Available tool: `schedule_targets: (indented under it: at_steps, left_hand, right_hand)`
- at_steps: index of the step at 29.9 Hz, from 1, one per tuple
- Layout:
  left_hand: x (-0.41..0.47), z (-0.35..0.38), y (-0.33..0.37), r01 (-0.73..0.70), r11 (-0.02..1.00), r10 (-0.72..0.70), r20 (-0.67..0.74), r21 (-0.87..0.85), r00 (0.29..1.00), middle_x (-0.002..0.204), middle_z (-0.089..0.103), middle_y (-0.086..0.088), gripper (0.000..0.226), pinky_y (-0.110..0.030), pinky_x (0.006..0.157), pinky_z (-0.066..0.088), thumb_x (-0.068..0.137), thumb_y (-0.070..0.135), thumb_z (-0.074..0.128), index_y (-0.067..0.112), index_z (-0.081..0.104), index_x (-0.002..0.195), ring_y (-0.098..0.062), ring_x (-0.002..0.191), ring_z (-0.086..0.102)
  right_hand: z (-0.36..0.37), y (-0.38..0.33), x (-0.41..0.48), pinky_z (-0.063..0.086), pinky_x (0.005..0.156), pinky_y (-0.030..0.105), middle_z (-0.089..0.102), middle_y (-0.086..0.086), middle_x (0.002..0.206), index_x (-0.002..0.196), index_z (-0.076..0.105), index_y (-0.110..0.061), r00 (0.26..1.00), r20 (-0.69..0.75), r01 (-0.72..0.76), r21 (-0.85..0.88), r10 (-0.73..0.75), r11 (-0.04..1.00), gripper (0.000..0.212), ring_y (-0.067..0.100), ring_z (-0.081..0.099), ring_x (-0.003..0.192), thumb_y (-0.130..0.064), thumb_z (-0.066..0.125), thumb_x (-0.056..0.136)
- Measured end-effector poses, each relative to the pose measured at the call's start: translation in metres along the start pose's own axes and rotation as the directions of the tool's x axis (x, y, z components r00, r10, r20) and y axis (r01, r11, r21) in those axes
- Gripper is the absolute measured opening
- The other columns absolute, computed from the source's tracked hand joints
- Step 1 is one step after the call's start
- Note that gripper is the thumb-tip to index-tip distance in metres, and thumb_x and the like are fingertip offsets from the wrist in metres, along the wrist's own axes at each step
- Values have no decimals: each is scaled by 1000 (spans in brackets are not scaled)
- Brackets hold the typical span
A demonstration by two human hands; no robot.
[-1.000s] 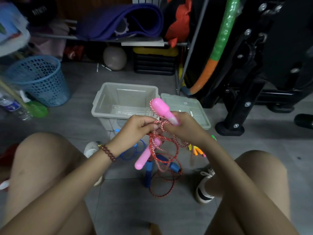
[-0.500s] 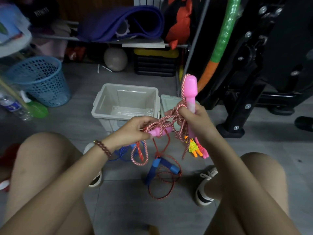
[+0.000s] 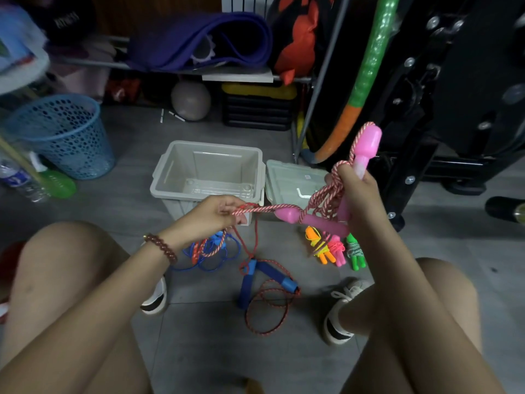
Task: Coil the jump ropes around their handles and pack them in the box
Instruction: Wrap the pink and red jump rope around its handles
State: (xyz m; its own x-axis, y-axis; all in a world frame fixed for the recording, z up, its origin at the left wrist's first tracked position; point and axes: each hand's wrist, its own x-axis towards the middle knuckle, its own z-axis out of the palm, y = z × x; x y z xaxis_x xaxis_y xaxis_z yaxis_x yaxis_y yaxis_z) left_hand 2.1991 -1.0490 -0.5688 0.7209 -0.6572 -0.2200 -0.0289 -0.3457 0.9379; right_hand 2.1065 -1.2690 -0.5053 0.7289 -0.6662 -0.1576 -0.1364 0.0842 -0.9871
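A person sits low over a grey tiled floor point(image 3: 216, 345), knees spread to either side. The right hand point(image 3: 358, 196) is held up, with its fingers curled round one pink handle point(image 3: 368, 143) that stands nearly upright. Several loops of the red-and-white twisted rope point(image 3: 264, 208) are bunched against that handle under the thumb. The second pink handle point(image 3: 315, 220) lies crosswise just below the right hand, its rounded end pointing toward the left hand point(image 3: 213, 214). The left hand pinches the rope between thumb and fingertips, and a short stretch runs taut from the pinch to the crosswise handle. More of the rope hangs slack beneath the left hand, down toward the floor.

The open grey box point(image 3: 210, 146) stands on the floor beyond the hands, with no rope visible inside. Its lid point(image 3: 287, 180) lies flat just beside it on the right. Between the feet lies a jump rope with blue handles point(image 3: 272, 273), its red cord in loose loops. A blue-corded rope point(image 3: 216, 253) lies uncoiled under the left wrist. Three small ropes lie side by side below the right hand, each with cord wound round its handles: orange point(image 3: 318, 245), pink point(image 3: 337, 251) and green point(image 3: 355, 251).

A blue mesh basket point(image 3: 62, 135) stands at the far left, and a rolled purple mat point(image 3: 199, 41) rests on a shelf behind the box
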Motion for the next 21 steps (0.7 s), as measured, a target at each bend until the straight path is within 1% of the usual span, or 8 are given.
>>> schedule_targets:
  at_steps: [2,4,5,9,11,14,17,21]
  left_hand:
    - [2,0,-3,-9,1000,7,-70,-30,998,84,63,-2,29,-16,71,48,87,-7,56,8,57,113,-3,70,62]
    - [6,-1,-9,-14,1000,16,-157,15,987,87,63,-3,25,-27,81,48,88,1,59,18,58,106,-14,80,61]
    - [8,-2,-12,-9,996,27,-203,89,979,94,64,-3,21,-32,87,46,89,7,59,21,59,104,-17,89,61]
    - [8,0,-14,-50,923,168,-283,380,944,123,56,-3,24,-19,100,28,90,18,59,16,64,113,-14,121,47]
    - [3,6,-6,-154,933,230,-208,326,951,133,48,1,30,-19,106,22,86,27,65,26,62,116,-8,130,38]
    - [-6,22,7,-307,932,309,19,191,951,142,39,10,49,-12,109,18,74,40,75,40,55,119,4,134,27]
    - [-12,43,16,-366,930,356,162,36,920,134,49,10,55,-7,104,25,73,15,77,31,53,119,9,125,39]
    - [-6,51,10,-301,953,299,215,-25,930,110,66,2,28,-15,95,41,82,-3,65,11,62,106,0,104,59]
  right_hand:
    - [-2,0,-1,41,65,29,61,2,75,77,52,-18,1000,13,0,3,0,1000,14,18,52,67,-19,51,92]
    - [-2,1,-2,41,62,27,59,1,72,77,51,-17,999,37,5,18,-6,1000,15,16,51,63,-18,50,92]
    - [-3,0,-2,40,59,27,57,0,70,76,50,-17,998,63,3,39,-6,999,15,15,50,59,-18,50,91]
    - [-4,0,-4,37,57,29,52,-2,60,71,48,-14,973,229,-41,133,9,990,19,21,46,60,-19,49,89]
    - [-1,0,-7,40,57,28,51,-3,58,73,46,-14,946,323,-62,166,5,984,21,21,49,56,-17,46,93]
    - [9,-1,-17,46,52,23,48,-3,58,76,41,-15,886,465,-140,266,1,954,22,15,51,48,-17,38,98]
    - [19,1,-22,45,52,23,47,-5,59,77,41,-18,839,544,-197,349,-27,916,17,13,47,47,-24,41,93]
    - [22,-3,-23,46,53,23,43,-5,60,78,39,-19,837,547,-243,410,-24,879,16,11,47,44,-23,38,93]
